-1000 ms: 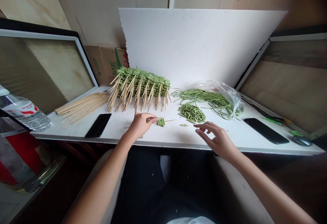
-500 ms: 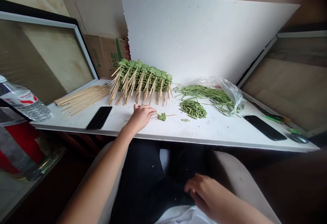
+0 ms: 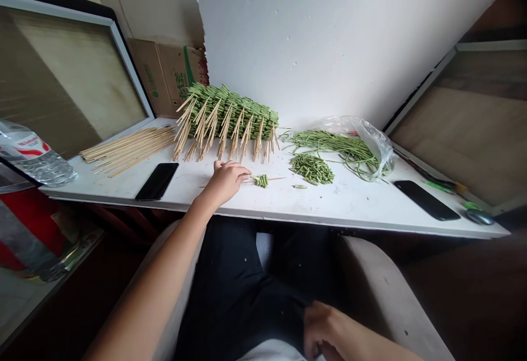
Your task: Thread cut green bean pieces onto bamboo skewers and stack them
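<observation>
My left hand (image 3: 230,179) is closed over a bamboo skewer (image 3: 277,178) at the front of the table, its fingertips pinched by the threaded end. Several short green bean pieces (image 3: 262,181) sit side by side on that skewer, just right of the fingers. A single cut piece (image 3: 300,186) lies further right, in front of a heap of cut bean pieces (image 3: 312,169). Down at my lap, my right hand (image 3: 329,325) has curled fingers against the dark trousers and white shirt. Whatever is inside those fingers, if anything, is hidden.
Behind is a stack of bean-loaded skewers (image 3: 234,111). Loose skewers (image 3: 129,147) and a phone (image 3: 157,181) lie left; a plastic bottle (image 3: 35,155) stands at the edge. Long beans (image 3: 333,144) spill from a clear bag (image 3: 376,141). Another phone (image 3: 426,200) lies right.
The camera view has tilted slightly downward. My right hand has drawn in lower, closer to my body. My left hand stays on the skewer, which looks unmoved.
</observation>
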`<state>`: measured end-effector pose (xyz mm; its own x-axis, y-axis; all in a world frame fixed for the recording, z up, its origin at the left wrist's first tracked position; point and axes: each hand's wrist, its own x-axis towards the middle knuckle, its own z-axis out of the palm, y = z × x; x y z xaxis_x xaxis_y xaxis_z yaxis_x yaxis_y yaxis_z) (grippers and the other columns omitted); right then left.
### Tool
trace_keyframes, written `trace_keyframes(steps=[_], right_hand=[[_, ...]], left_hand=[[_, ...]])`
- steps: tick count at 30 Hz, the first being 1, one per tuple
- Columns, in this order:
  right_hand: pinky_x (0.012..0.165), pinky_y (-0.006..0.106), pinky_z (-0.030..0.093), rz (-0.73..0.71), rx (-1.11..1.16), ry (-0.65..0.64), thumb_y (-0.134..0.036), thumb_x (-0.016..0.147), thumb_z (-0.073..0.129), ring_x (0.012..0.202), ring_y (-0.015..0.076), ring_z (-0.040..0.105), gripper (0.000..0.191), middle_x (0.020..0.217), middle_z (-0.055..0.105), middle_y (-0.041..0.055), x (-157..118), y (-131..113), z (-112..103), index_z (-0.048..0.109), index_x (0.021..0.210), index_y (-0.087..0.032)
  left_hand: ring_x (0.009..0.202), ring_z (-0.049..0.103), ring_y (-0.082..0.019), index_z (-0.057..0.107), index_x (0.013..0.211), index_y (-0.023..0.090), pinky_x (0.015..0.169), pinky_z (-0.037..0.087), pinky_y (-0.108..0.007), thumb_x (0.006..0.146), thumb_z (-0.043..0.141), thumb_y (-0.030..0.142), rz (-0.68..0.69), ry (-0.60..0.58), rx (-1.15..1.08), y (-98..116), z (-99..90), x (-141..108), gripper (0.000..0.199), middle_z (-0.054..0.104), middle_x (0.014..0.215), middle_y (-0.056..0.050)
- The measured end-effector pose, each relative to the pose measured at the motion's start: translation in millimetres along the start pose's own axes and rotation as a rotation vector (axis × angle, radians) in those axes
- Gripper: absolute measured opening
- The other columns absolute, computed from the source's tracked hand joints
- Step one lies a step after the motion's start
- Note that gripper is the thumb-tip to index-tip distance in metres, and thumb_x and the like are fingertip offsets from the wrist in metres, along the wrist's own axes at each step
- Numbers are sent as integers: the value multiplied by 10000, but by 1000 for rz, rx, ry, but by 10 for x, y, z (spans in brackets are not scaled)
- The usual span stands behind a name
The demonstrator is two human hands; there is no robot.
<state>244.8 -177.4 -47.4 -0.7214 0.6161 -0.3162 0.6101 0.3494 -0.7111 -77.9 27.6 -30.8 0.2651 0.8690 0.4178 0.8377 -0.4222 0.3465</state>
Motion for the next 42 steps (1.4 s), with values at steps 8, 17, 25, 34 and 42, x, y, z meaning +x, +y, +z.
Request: trace_keyframes(steps=[8, 17, 25, 34, 42], right_hand=[[898, 398, 549, 32, -128, 206, 42, 651, 458, 992, 254, 667, 563, 1008, 739, 75, 338, 231, 486, 625, 1128, -205], [1164, 561, 407, -35, -473, 639, 35, 770, 414, 1534, 324, 310, 890, 1659, 370, 91, 298, 348, 363, 294, 1598, -269], [1011, 504, 557, 58, -158, 426, 20, 808, 376, 1042, 251, 669, 758, 1059, 698, 80, 368, 493, 467, 362, 1515, -255], [1228, 626, 294, -123, -204, 677, -76, 947, 354, 1555, 325, 243, 749, 1669, 311, 70, 383, 439, 296, 200, 1632, -338], [743, 424, 555, -37, 824, 634, -403, 917, 372, 855, 277, 626, 555, 984, 611, 108, 428, 414, 146, 441, 1450, -265]], left_hand=[[1092, 654, -262, 785, 1016, 231, 940, 286, -432, 992, 590, 189, 2, -10, 9, -19, 12, 6, 201, 803, 1106, -52], [1093, 661, -260, 784, 1010, 233, 941, 287, -432, 991, 594, 182, 3, 0, -5, -6, -15, 5, 198, 806, 1110, -48], [1110, 619, -278, 794, 1019, 238, 947, 294, -442, 987, 589, 189, 8, -14, 20, -12, 27, 2, 213, 806, 1095, -63], [1116, 603, -283, 796, 1025, 246, 971, 292, -455, 1001, 575, 219, 6, -15, -6, -2, 17, 5, 224, 805, 1100, -62], [1101, 597, -273, 792, 1018, 244, 949, 290, -445, 999, 578, 219, 6, -4, -4, -27, 2, -2, 216, 808, 1101, -62]])
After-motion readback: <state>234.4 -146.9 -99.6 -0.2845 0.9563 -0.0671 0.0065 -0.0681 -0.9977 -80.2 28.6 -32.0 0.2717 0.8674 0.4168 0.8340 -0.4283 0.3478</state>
